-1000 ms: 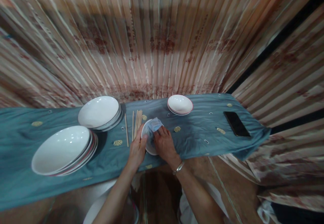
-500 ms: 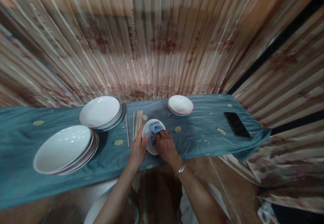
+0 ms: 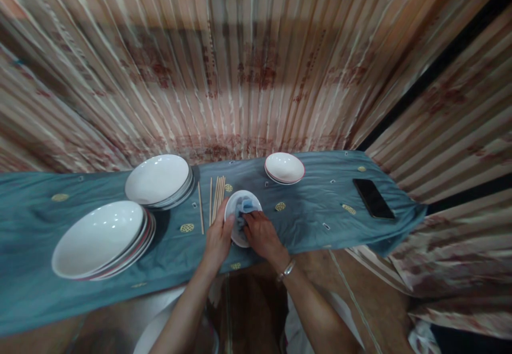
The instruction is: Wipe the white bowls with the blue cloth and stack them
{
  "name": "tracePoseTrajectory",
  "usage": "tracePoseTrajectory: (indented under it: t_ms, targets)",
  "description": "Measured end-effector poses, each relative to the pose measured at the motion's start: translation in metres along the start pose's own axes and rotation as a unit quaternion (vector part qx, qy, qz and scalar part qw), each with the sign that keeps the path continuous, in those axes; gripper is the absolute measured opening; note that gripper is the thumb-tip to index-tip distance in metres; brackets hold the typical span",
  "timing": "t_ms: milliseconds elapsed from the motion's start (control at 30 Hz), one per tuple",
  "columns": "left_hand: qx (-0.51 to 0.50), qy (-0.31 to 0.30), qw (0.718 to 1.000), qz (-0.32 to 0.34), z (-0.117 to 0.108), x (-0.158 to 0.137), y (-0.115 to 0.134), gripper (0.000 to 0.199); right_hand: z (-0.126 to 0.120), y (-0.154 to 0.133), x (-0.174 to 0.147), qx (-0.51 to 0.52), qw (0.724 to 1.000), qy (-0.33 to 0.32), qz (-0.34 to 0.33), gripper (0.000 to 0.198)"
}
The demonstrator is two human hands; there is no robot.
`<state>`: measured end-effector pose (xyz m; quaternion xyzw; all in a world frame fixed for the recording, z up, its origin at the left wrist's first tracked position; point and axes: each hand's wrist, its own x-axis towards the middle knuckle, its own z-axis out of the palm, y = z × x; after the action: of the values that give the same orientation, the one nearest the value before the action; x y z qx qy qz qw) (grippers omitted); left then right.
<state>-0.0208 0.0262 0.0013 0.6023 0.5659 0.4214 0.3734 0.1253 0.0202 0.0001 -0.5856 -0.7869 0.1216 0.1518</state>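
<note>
A small white bowl (image 3: pixel 237 239) is tilted up over the near part of the table, its inside facing me. My left hand (image 3: pixel 218 235) grips its left rim, thumb over the edge. Inside the bowl, my right hand (image 3: pixel 262 232) is closed on a bluish-grey cloth (image 3: pixel 247 204), pressing it to the inner wall; its fingertips are partly hidden by the cloth. Behind and to the right sits a short stack of small red-rimmed bowls (image 3: pixel 285 167). Several wooden chopsticks (image 3: pixel 218 194) lie just left of the bowl.
Two stacks of large white plates or shallow bowls stand on the left, a near stack (image 3: pixel 98 239) and a far stack (image 3: pixel 157 179). A black phone (image 3: pixel 373 198) lies at the right. A blue-green patterned cloth (image 3: pixel 312 204) covers the narrow table, with a curtain (image 3: pixel 240 77) behind it.
The cloth has shifted and bunched slightly inside the bowl as my right hand moved a little. My left hand keeps its hold on the rim. The whole view has tilted slightly.
</note>
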Motion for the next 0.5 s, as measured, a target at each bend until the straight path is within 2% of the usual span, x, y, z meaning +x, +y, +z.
tracePoseTrajectory:
  t_ms: [500]
  targets:
    - [-0.002, 0.010, 1.000, -0.019, 0.0018, -0.0001, 0.0002, 0.059, -0.0048, -0.0045, -0.0009, 0.018, 0.999, -0.025, 0.007, 0.019]
